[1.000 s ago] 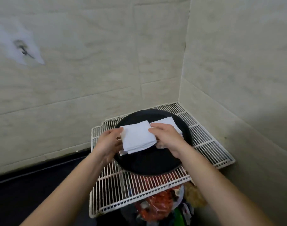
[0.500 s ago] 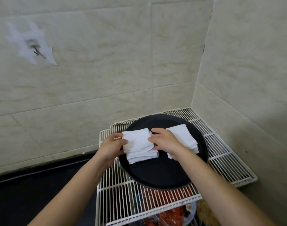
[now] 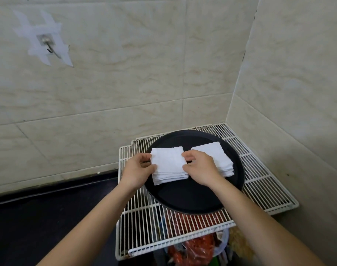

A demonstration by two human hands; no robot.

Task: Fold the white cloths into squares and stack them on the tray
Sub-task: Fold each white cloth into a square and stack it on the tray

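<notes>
Head view. Round black tray (image 3: 192, 200) on a white wire rack (image 3: 263, 179), holding two stacks of folded white cloths. Left hand (image 3: 138, 169) and right hand (image 3: 200, 167) pinch opposite edges of the left stack (image 3: 168, 165); right stack (image 3: 219, 158) lies just beside it, on the tray's right half.

You have one view only, from the wide-angle camera on your head, looking forward and down into a corner of beige tiled walls (image 3: 125, 93). It sits close above your forearms; the round black tray (image 3: 192, 198) on the white wire rack (image 3: 259, 181) lies low and right of centre. With no second camera, no part of the scene is shared between views
</notes>
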